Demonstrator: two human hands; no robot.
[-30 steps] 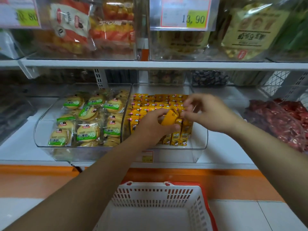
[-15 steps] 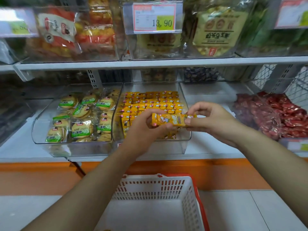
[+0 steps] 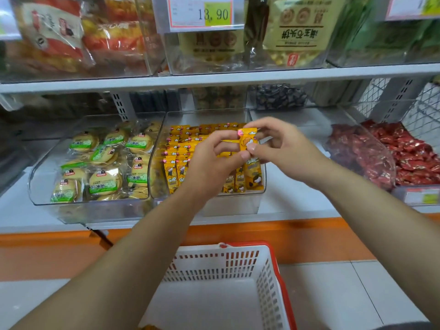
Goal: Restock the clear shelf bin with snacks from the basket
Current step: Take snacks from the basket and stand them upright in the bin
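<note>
Clear bin of yellow snacks, white basket

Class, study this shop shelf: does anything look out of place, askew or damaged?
Nothing spilled or damaged. One yellow packet is out of the rows, pinched between left hand and right hand above the clear bin. The biscuit packs next door lie jumbled.

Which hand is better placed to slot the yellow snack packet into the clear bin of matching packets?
Probably the right hand: its grip pinches the yellow snack packet upright over the clear bin. The left hand also holds it but covers the stocked packets below.
</note>
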